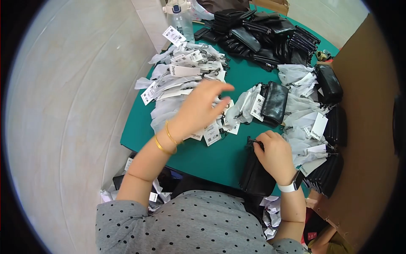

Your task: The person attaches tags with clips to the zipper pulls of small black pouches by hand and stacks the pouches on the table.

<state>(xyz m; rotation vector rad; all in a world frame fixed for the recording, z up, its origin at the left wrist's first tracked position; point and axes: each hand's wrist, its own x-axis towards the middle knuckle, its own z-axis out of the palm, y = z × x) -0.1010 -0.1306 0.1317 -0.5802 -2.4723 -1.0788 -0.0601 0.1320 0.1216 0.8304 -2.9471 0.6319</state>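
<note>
My right hand (pixel 275 153), with a watch on its wrist, is closed on the top edge of a black wallet (pixel 256 171) near the table's front edge. Dark metal hardware shows by its fingertips. My left hand (pixel 203 101) hovers, slightly blurred, with thumb and fingers apart and nothing visible between them. Below and beside it lies a heap of white tissue-wrapped pieces (pixel 169 91) with dark clasps and white paper tags. Between the hands, toward the back, rests a small stack of black wallets (pixel 275 103) with tissue and a tag (pixel 257 107) at its left side.
A large pile of black wallets (pixel 245 40) covers the back of the green table (pixel 186 154). More tagged wallets (pixel 323 173) line the right side against a cardboard wall (pixel 368 127). A clear bottle (pixel 179 23) stands at the back left.
</note>
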